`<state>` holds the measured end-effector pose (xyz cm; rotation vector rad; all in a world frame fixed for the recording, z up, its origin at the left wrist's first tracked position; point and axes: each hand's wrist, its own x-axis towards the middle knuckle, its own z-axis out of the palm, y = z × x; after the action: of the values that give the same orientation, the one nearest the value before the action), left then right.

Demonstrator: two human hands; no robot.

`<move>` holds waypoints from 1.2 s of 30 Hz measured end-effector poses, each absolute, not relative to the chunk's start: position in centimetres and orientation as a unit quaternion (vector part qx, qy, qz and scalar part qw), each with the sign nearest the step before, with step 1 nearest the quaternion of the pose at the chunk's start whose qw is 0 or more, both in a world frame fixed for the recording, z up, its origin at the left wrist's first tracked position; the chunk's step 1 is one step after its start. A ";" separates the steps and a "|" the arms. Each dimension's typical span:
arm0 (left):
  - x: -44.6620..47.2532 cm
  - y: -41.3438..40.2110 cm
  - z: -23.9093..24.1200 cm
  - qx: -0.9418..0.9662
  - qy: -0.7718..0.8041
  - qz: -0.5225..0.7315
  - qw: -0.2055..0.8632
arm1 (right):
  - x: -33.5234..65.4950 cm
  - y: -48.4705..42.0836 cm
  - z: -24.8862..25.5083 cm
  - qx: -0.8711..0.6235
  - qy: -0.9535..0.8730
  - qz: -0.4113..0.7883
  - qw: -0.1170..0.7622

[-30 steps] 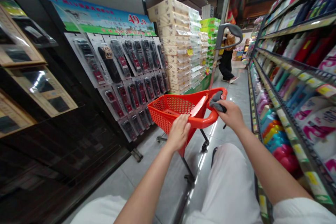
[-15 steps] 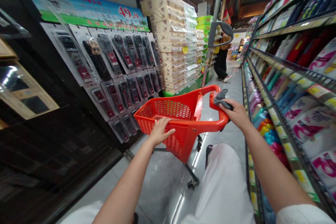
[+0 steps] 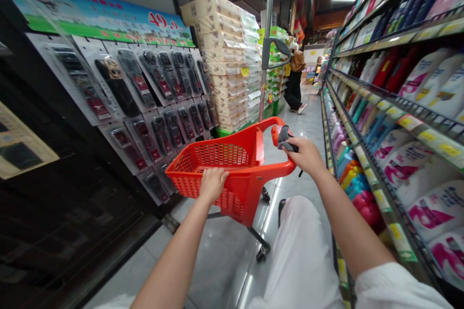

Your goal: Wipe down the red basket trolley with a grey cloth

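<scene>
A small red shopping cart point(image 3: 249, 198) with a perforated plastic basket stands in front of me. My left hand point(image 3: 213, 184) is closed over the near rim of the basket, its fingers bent over the edge and partly hidden. My right hand point(image 3: 305, 155) presses a dark grey cloth point(image 3: 285, 138) against the cart's red looped handle. Part of the cloth wraps the handle's end, and the rest is hidden under my fingers. Inside the basket, the visible floor is bare red plastic.
Shelves of bottles point(image 3: 427, 198) line the right side. Packaged belts point(image 3: 119, 82) hang on the left, with stacked tissue packs point(image 3: 228, 63) beyond. Behind the cart rises a metal pole point(image 3: 267, 24) with a grey handle. Farther down the aisle, a person point(image 3: 294, 82) stands.
My left hand, spread with the thumb out before, has closed over the basket rim. The cart, my right hand and the cloth appear farther left as the view has turned right.
</scene>
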<state>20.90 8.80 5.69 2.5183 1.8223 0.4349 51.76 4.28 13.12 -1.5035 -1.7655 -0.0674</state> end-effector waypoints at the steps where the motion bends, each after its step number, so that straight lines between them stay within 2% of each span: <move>1: 21.3 8.6 5.7 0.796 0.589 0.139 -0.002 | 51.0 3.4 13.2 -0.605 -0.704 -0.055 0.367; 4: 22.3 8.1 5.8 0.781 0.608 0.141 -0.008 | 48.9 0.7 12.6 -0.603 -0.727 -0.133 0.302; 7: 23.4 7.6 5.8 0.781 0.608 0.142 -0.008 | 48.8 0.5 11.6 -0.610 -0.718 -0.165 0.292; 13: 22.6 8.2 6.0 0.824 0.552 0.124 0.021 | 52.3 6.4 11.2 -0.665 -0.663 -0.150 0.309; 18: 18.4 8.2 5.5 0.783 0.617 0.078 0.005 | 52.9 10.5 10.7 -0.688 -0.637 -0.138 0.319; 22: 18.5 6.9 4.9 0.768 0.637 0.064 -0.017 | 51.1 12.0 9.4 -0.687 -0.641 -0.124 0.318; 27: 21.7 4.7 4.9 0.752 0.659 0.026 -0.018 | 45.1 10.2 6.2 -0.643 -0.696 -0.090 0.306; 31: 22.7 2.5 4.6 0.765 0.643 0.023 0.032 | 40.6 6.9 3.6 -0.554 -0.781 -0.028 0.287; 36: 20.3 0.7 4.0 0.823 0.554 0.067 0.109 | 42.3 6.6 2.8 -0.466 -0.830 0.025 0.306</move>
<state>20.34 0.73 4.03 2.4183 1.6288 0.1956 42.31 6.61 2.75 -1.2318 -2.1961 0.0658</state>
